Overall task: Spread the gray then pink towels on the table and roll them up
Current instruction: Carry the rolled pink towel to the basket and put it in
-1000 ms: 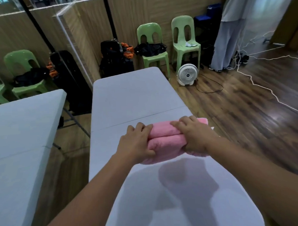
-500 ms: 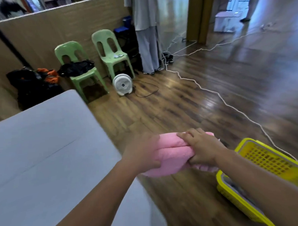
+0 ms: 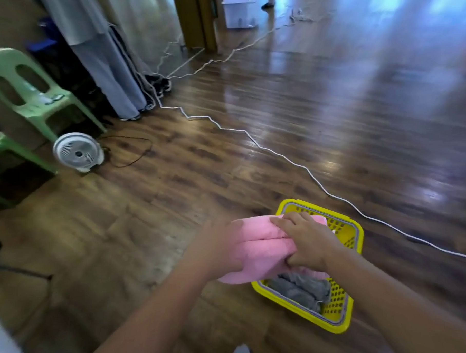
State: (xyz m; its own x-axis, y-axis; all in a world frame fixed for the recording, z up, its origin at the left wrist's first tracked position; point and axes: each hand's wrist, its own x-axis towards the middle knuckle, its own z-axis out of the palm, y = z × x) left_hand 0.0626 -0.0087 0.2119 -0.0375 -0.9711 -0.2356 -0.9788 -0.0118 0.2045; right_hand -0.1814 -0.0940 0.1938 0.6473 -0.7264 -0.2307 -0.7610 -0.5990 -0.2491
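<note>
A: Head view, the only one available. Where is the load?

B: The pink towel (image 3: pixel 259 251), rolled, is held in the air between both hands, partly above the near-left part of the yellow basket (image 3: pixel 348 239) on the wooden floor (image 3: pixel 317 114). It touches neither floor nor basket that I can make out.

A: Grip state?

B: Left hand (image 3: pixel 220 250): wrapped round the left end of the roll, fingers curled under and out of sight, so their exact closure cannot be told; the image is smeared there. Right hand (image 3: pixel 308 242): fingers (image 3: pixel 290 223) pressed together across the top, thumb tucked beneath, pinching the roll.

A: Reason for holding at both ends?

B: Judgement only: end support keeps the turns from slackening. A one-handed hold would likely let the outer lap fall open.

A: The gray towel?

B: The gray towel (image 3: pixel 301 289) lies bunched inside the basket, at its near end, below the right wrist. Whether it is neatly rolled cannot be confirmed.

A: Task status?

B: Both towels appear handled; the next step looks like lowering the pink roll into the basket beside the gray one.

A: Counts?

B: One pink towel, one gray towel, one basket, two hands. Also one white fan (image 3: pixel 78 152), and two green chairs (image 3: pixel 22 84) in part. A pale tabletop (image 3: pixel 4 349) corner shows at lower left.
</note>
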